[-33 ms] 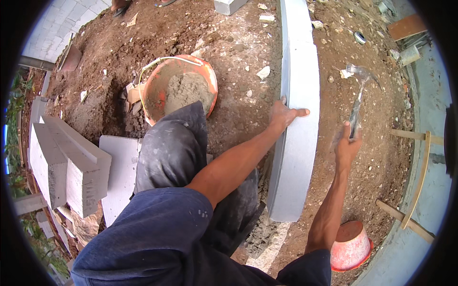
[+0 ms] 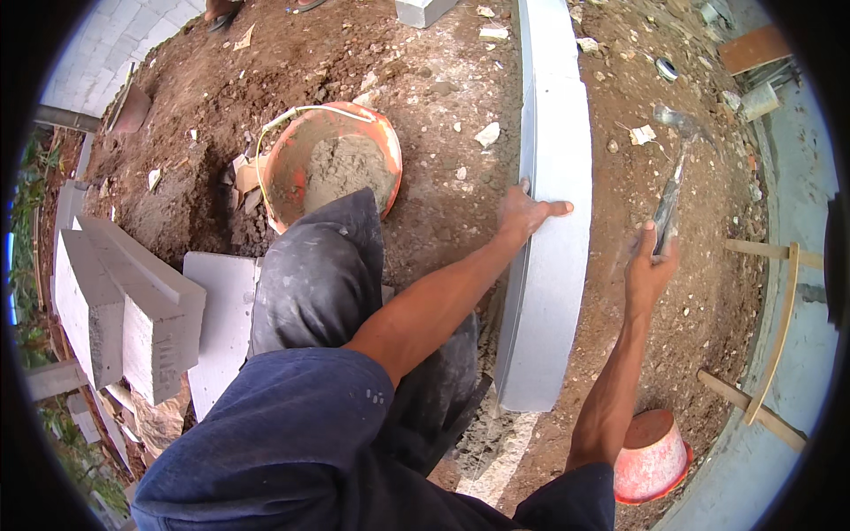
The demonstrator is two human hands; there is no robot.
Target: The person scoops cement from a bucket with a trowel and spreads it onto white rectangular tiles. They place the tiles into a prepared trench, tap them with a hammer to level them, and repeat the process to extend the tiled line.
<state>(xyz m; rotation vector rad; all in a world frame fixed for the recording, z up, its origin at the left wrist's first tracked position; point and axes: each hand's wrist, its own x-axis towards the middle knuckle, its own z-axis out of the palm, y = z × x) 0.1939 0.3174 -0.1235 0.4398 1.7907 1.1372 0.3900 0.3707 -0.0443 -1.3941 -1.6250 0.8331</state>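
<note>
My left hand (image 2: 524,212) grips the left edge of a long row of pale grey-white concrete block (image 2: 560,292). Its thumb lies across the top face, while the other fingers go down the side and are partly hidden. To the right of the row, my right hand (image 2: 651,261) is closed around the handle of a claw hammer (image 2: 670,195). The hammer's head points away from me above the soil, apart from the block and slightly blurred. Wet grey mortar fills part of an orange bucket (image 2: 396,173) beyond my knee.
Several loose concrete blocks (image 2: 168,341) are stacked at the left. A red bucket (image 2: 651,469) lies upturned near my right forearm. Wooden strips (image 2: 775,332) stand against the bluish wall at the right. Another block (image 2: 425,11) and a person's feet (image 2: 221,13) show at the far edge.
The hammer and my right hand have shifted slightly to the right, away from the block row. My left hand stays in place.
</note>
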